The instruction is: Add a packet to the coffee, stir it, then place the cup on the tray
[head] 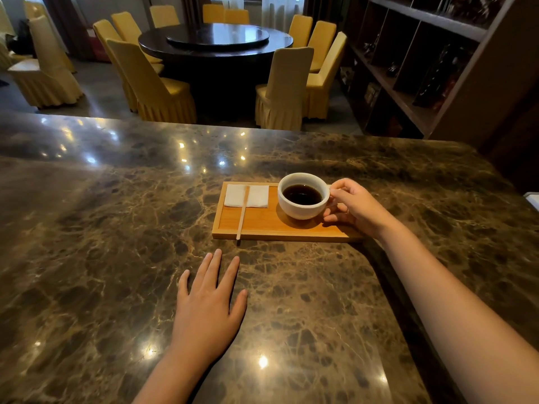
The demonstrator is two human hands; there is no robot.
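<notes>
A white cup [300, 209] of dark coffee stands on the right half of a wooden tray [262, 225]. My right hand [354, 207] is closed around the cup's handle, which it hides. A white napkin [256, 195] lies on the tray's far left corner. A wooden stir stick [243, 212] rests across the napkin, its near end poking over the tray's front edge. My left hand [208, 306] lies flat on the marble counter [102, 258] in front of the tray, fingers spread, holding nothing. No packet is visible.
Beyond the counter's far edge stand a dark round dining table [215, 43] and yellow-covered chairs [157, 86]. A dark wooden shelf unit [423, 62] rises at the right. A white object [532, 199] shows at the counter's right edge.
</notes>
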